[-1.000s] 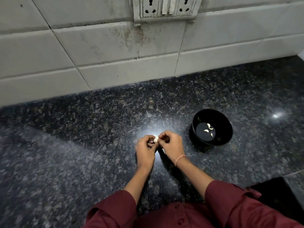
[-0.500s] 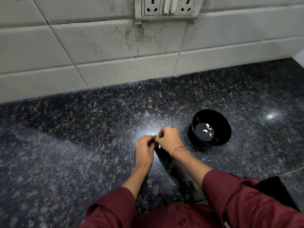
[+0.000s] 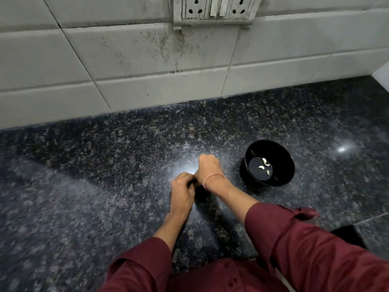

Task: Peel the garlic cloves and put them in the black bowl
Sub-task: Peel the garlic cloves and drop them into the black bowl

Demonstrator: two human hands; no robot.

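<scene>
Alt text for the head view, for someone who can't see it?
The left hand and right hand meet, both curled, over a dark granite counter; anything held is hidden. To their right, a black bowl holds a few peeled garlic cloves.

The surface carries it all. The left hand and right hand meet near the middle, the left at seven o'clock of the right. The bowl stands near them at three o'clock, with a few cloves lying in its bottom. At twelve o'clock, behind everything, rises the wall, with the socket plate high on it.
</scene>
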